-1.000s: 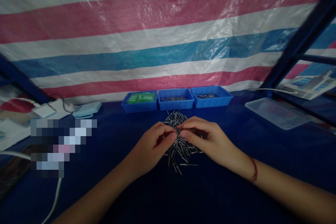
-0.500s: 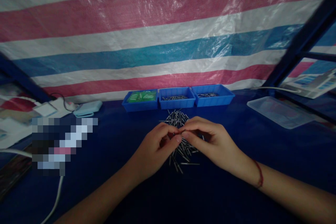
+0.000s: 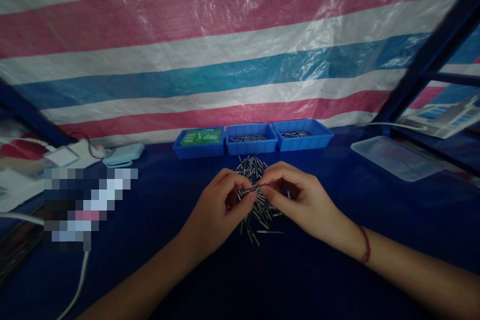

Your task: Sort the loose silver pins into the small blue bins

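A heap of thin metal pop rivets (image 3: 263, 216) lies on the dark blue table (image 3: 240, 280), partly hidden by my hands. Above it, my left hand (image 3: 228, 200) is closed in a pinch, thumb against forefinger. From the other side my right hand (image 3: 298, 191) pinches too, its fingertips close to the left ones. A slim metal rivet (image 3: 257, 187) spans the small gap between the fingertips, and both hands seem to hold it. Its ends are covered by my fingers. One loose rivet (image 3: 270, 232) lies at the near edge of the heap.
Three blue bins stand behind the heap: the left bin (image 3: 198, 151) holds green packets, the middle bin (image 3: 251, 147) and right bin (image 3: 305, 144) hold metal pieces. A clear plastic lid (image 3: 397, 157) lies right. At left are a light blue case (image 3: 123, 155) and a white cable (image 3: 80, 280).
My fingertips have drawn slightly apart, so the rivet between them now shows. The left hand has shifted a little to the left. The heap and bins look the same.
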